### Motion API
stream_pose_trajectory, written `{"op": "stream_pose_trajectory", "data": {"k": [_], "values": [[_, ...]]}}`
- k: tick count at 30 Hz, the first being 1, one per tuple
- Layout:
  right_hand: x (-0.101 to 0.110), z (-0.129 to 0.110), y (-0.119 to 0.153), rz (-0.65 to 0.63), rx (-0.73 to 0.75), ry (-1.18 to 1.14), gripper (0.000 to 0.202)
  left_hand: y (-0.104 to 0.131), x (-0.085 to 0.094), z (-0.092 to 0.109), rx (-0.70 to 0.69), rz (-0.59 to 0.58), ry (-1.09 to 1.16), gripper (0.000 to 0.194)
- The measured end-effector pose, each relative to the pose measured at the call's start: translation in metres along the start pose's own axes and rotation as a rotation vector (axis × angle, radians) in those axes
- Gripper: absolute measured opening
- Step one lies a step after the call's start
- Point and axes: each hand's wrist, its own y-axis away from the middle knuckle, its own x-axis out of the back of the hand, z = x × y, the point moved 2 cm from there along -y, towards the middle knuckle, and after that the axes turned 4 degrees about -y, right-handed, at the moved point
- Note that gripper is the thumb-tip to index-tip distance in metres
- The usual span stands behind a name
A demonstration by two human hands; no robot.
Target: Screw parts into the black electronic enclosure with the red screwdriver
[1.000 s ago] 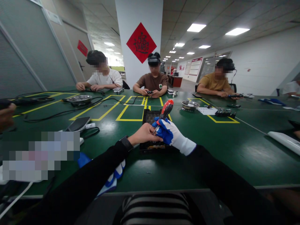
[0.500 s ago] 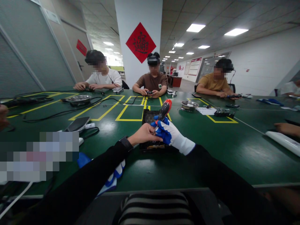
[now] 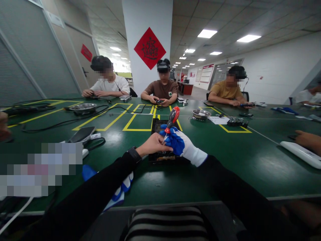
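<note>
A screwdriver (image 3: 173, 117) with a grey and red handle stands tilted above a black open-topped device (image 3: 157, 125), its shaft slanting down to the left. My right hand (image 3: 177, 140), in a white glove with blue-coated fingers, is closed round the lower end of the handle and the upper shaft. Bare and wearing a dark wristband (image 3: 134, 154), my left hand (image 3: 154, 144) pinches close to the lower shaft. What sits between its fingers is hidden, as is the screwdriver's tip. Both hands are over the device and cover its middle.
A blue and white glove (image 3: 120, 194) lies under my left forearm. Left on the green table are a phone-like slab (image 3: 82, 134), cables and a metal bowl (image 3: 84, 107). Another bowl (image 3: 201, 114) and black parts (image 3: 237, 123) lie right. Several people sit around the table.
The screwdriver's handle has tipped slightly left and upright, with my right hand shifting a little along with it. My left hand keeps its pinch at the shaft. The camera view has shifted slightly.
</note>
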Motion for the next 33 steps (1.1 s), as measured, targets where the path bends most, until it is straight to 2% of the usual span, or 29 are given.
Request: {"op": "stream_pose_trajectory", "data": {"k": [5,10,13,17,23,26,30,33], "values": [[0.011,0.009,-0.005,0.037,0.089,0.068,0.031,0.0,-0.002,-0.001,-0.01,-0.018,-0.006,0.04],[0.012,0.01,-0.005,0.087,0.143,0.106,0.025,0.0,-0.001,-0.002,0.002,-0.011,-0.02,0.04],[0.007,0.005,-0.003,0.052,0.05,0.037,0.02,0.0,0.0,-0.002,-0.01,-0.005,-0.003,0.039],[0.003,0.0,-0.003,0.012,-0.077,-0.014,0.024,0.0,0.0,-0.003,-0.008,-0.014,0.035,0.038],[0.006,0.003,-0.005,-0.017,0.05,0.042,0.02,0.0,-0.001,-0.001,-0.009,-0.014,0.025,0.035],[0.009,0.008,-0.006,0.041,0.095,0.08,0.026,0.001,-0.002,0.001,-0.018,-0.015,0.017,0.035],[0.012,0.011,-0.006,0.124,0.102,0.146,0.033,0.001,-0.002,0.003,-0.019,-0.01,0.015,0.036],[0.008,0.007,-0.005,0.108,0.086,0.114,0.029,0.001,-0.002,0.003,-0.022,-0.009,0.01,0.036]]}}
